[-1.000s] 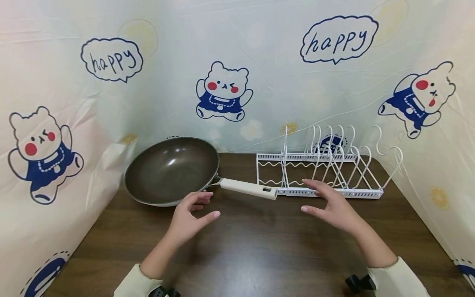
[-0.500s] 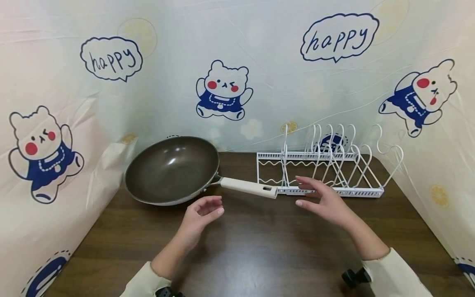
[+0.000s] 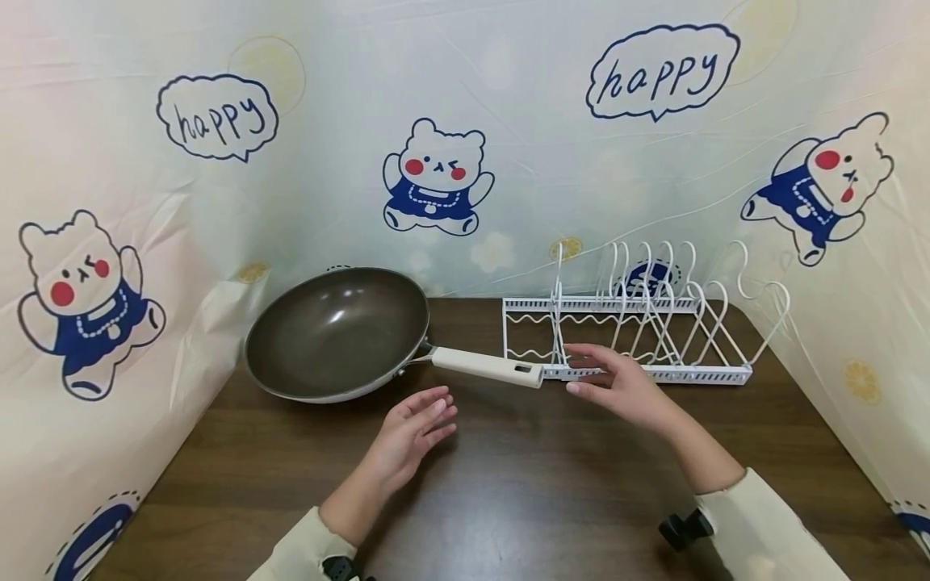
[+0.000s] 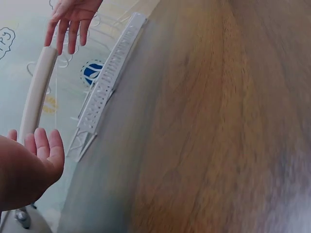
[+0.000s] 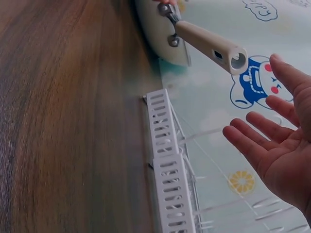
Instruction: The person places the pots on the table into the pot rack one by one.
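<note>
Pan (image 3: 337, 335) left of rack (image 3: 690, 375), we hold our left hand (image 3: 414, 436) and right hand (image 3: 623, 387) (both empty, fingers loose) near the handle (image 3: 483, 367).

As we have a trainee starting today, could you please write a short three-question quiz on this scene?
1. True or false: in the head view, the pan is to the left of the white rack.
2. What colour is the pan's handle? A. Black. B. Red. C. Off-white.
3. What are the left hand and the right hand holding?

Key: 1. True. 2. C. 3. Nothing; neither hand grips anything.
</note>
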`<state>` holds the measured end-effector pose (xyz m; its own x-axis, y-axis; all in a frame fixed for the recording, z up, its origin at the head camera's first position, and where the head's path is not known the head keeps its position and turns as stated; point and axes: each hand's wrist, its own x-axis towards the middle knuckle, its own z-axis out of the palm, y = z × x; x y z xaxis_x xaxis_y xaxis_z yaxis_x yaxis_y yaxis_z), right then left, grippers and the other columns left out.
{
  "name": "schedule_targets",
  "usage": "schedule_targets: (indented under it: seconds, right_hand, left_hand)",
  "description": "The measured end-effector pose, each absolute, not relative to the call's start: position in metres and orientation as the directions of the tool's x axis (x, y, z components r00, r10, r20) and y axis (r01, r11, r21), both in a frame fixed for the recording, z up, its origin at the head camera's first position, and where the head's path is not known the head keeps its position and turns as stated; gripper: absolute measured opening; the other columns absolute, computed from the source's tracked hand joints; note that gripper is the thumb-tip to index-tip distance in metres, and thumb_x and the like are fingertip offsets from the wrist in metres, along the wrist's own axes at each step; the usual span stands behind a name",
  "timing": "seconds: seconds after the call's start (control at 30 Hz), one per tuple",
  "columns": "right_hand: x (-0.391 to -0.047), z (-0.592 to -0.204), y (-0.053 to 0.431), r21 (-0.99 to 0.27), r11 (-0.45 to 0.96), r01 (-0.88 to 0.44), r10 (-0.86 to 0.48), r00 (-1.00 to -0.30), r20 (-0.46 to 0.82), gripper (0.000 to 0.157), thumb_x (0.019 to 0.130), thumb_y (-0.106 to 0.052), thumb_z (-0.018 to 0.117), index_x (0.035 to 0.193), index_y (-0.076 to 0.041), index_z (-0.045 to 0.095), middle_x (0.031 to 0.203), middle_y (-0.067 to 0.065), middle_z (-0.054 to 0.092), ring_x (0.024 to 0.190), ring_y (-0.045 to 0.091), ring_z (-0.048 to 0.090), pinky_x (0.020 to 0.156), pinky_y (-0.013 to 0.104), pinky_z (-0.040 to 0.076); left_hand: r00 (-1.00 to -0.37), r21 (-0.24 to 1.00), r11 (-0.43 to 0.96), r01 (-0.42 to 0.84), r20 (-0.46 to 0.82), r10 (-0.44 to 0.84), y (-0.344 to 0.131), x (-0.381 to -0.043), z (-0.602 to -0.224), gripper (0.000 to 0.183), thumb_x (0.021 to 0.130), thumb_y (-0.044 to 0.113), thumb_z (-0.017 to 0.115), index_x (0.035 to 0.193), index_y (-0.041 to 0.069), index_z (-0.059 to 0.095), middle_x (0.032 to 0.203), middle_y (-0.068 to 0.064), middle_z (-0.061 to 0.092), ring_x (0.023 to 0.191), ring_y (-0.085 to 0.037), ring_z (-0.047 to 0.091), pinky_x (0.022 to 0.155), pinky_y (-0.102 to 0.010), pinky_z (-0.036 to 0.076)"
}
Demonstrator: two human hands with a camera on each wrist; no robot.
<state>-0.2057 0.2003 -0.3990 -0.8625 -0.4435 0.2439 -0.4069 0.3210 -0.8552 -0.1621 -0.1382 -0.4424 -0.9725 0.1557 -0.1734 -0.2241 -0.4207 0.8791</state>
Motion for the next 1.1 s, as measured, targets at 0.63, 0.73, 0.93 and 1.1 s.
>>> schedule_targets:
  seconds: [0.63,0.73,0.93,1.1]
  right_hand:
    - [-0.223,-0.415,0.163,-0.986,0.051,-0.160,-0.476,-0.872,0.117,0.048,0.093,-0.004,0.064,0.135,0.011,0.047,0.138,0.033,0.045,0.102,0.022,0.065,0.088,0.042,0.053]
    - [-0.226,-0.417,0.159,-0.995,-0.006,-0.096,-0.488,-0.868,0.087,0.048,0.094,-0.002,0.062,0.136,0.012,0.045,0.139,0.032,0.044,0.103,0.018,0.064,0.089,0.041,0.053]
    - [-0.228,-0.418,0.155,-0.993,-0.115,0.015,-0.518,-0.854,0.047,0.044,0.095,0.003,0.057,0.134,0.019,0.043,0.142,0.032,0.040,0.109,0.020,0.061,0.092,0.038,0.051]
    - [-0.225,-0.417,0.154,-0.993,-0.119,0.023,-0.507,-0.861,0.040,0.042,0.093,0.006,0.057,0.130,0.021,0.045,0.137,0.028,0.047,0.104,0.018,0.062,0.090,0.036,0.052]
  left_hand:
    - [-0.957,0.729,-0.621,-0.287,-0.190,0.220,-0.110,-0.198,-0.453,0.071,0.098,0.007,0.057,0.153,0.005,0.012,0.149,-0.027,0.026,0.133,-0.048,0.037,0.102,-0.054,0.041]
    - [-0.964,0.717,-0.645,-0.264,-0.175,0.200,-0.104,-0.204,-0.453,0.053,0.099,0.007,0.055,0.144,0.004,0.027,0.133,-0.021,0.042,0.132,-0.049,0.037,0.101,-0.055,0.041]
    - [-0.979,0.671,-0.714,-0.203,-0.157,0.130,-0.097,-0.216,-0.454,0.025,0.099,0.003,0.054,0.122,0.005,0.045,0.107,-0.011,0.062,0.111,-0.035,0.060,0.100,-0.055,0.041]
    - [-0.984,0.632,-0.755,-0.176,-0.140,0.112,-0.095,-0.222,-0.456,0.017,0.099,0.000,0.051,0.115,0.004,0.049,0.105,-0.012,0.067,0.103,-0.025,0.065,0.098,-0.050,0.044]
